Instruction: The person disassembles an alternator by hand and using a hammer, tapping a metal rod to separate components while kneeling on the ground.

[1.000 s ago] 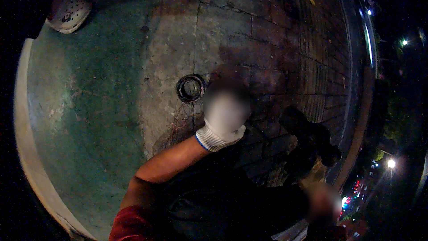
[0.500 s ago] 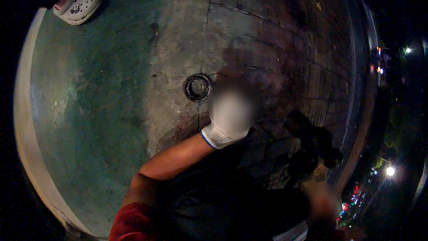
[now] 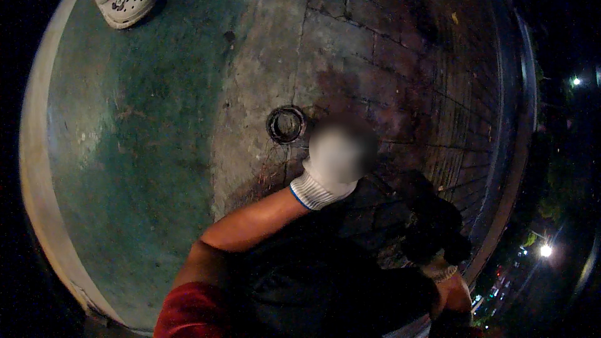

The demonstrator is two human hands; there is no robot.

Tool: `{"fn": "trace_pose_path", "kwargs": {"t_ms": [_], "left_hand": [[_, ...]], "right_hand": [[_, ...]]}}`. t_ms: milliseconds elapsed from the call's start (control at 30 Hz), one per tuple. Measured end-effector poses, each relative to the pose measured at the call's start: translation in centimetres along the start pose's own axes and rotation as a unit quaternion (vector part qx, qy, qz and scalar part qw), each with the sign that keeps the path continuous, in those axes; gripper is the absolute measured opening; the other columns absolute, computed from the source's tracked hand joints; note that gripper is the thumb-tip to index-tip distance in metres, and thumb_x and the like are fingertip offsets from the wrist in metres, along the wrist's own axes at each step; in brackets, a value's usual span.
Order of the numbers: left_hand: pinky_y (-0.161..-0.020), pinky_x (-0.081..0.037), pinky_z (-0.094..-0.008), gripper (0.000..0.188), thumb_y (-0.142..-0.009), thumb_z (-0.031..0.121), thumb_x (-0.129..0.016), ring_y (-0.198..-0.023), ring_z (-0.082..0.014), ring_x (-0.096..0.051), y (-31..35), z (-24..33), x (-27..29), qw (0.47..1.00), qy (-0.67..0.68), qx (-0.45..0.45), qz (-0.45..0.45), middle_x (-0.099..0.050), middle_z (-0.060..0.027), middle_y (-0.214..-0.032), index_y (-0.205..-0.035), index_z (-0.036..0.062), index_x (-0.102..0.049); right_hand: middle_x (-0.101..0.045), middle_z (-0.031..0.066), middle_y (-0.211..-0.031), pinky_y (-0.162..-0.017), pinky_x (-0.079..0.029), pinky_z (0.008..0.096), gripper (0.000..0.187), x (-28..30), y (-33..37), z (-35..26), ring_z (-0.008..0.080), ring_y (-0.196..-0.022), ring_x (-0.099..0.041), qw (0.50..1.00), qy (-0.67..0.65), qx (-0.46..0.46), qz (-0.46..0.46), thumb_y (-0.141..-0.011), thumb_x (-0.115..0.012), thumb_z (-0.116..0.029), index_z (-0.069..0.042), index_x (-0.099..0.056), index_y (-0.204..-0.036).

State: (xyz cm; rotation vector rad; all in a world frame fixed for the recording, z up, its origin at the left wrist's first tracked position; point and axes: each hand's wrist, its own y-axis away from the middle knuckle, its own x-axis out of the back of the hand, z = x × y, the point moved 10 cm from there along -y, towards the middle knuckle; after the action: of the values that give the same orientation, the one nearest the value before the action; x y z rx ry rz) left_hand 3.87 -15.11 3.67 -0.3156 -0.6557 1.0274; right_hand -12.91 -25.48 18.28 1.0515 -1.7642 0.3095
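– In the head view, where was the ring (image 3: 272,126)?
– On the floor (image 3: 163,150), near the gloved left hand (image 3: 338,153).
– Were fingers spread or pinching?
– I couldn't tell: blur hid the left's, shadow the right hand's (image 3: 440,268).

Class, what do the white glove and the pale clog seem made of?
Glove: probably knitted cotton or a blend, matte; its ribbed cuff suggests this.
Clog: likely moulded foam or plastic, fairly smooth; its rounded shell has neat holes.
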Motion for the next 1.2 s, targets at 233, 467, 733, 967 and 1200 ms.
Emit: {"fn": "trace_pose_path", "kwargs": {"t_ms": [233,467,733,967,1200], "left_hand": [[-0.096,-0.044,-0.0469,0.041,-0.074,0.012,-0.059,-0.111,-0.0342,-0.054,0.9,-0.2,-0.4,0.999,0.012,-0.009,0.038,-0.057,-0.0150,-0.119,-0.115,0.0071,-0.061],[-0.085,-0.049,-0.0447,0.032,-0.072,0.013,-0.061,-0.099,-0.0327,-0.058,-0.1,-0.6,-0.2,1.000,0.003,0.019,0.012,-0.062,-0.0134,-0.105,-0.103,0.0076,-0.065],[-0.082,-0.049,-0.0449,0.029,-0.071,0.014,-0.062,-0.095,-0.0328,-0.060,0.2,-1.6,-1.0,0.998,0.044,0.033,0.035,-0.063,-0.0127,-0.100,-0.099,0.0080,-0.066],[-0.084,-0.048,-0.0484,0.037,-0.071,0.011,-0.062,-0.098,-0.0362,-0.058,-0.2,1.1,0.1,0.999,-0.049,-0.020,0.000,-0.063,-0.0129,-0.100,-0.108,0.0093,-0.065],[-0.085,-0.047,-0.0460,0.045,-0.061,0.008,-0.064,-0.098,-0.0351,-0.057,0.0,1.2,-1.2,0.993,0.078,-0.001,-0.088,-0.063,-0.0135,-0.100,-0.106,0.0149,-0.066]], "right_hand": [[-0.060,0.0099,-0.109,-0.072,-0.049,0.0306,0.048,-0.6,0.2,-0.5,0.0186,-0.086,-0.057,1.000,0.001,0.006,-0.002,-0.075,-0.067,-0.014,-0.004,-0.056,-0.121],[-0.060,0.0101,-0.109,-0.072,-0.049,0.0310,0.048,-0.8,0.0,-0.6,0.0191,-0.086,-0.057,1.000,-0.005,0.015,-0.014,-0.075,-0.067,-0.014,-0.004,-0.056,-0.121],[-0.059,0.0104,-0.110,-0.073,-0.049,0.0314,0.049,-1.4,-0.2,-0.7,0.0197,-0.087,-0.057,0.999,0.001,0.026,-0.020,-0.075,-0.067,-0.014,-0.004,-0.056,-0.121],[-0.059,0.0107,-0.111,-0.073,-0.049,0.0318,0.049,-0.9,-0.7,-1.0,0.0202,-0.087,-0.058,0.999,0.001,0.021,-0.043,-0.075,-0.068,-0.014,-0.004,-0.056,-0.121],[-0.059,0.0109,-0.111,-0.074,-0.049,0.0321,0.050,0.6,-0.3,-1.8,0.0206,-0.088,-0.058,0.999,0.017,0.001,-0.037,-0.074,-0.068,-0.014,-0.005,-0.056,-0.122]]}}
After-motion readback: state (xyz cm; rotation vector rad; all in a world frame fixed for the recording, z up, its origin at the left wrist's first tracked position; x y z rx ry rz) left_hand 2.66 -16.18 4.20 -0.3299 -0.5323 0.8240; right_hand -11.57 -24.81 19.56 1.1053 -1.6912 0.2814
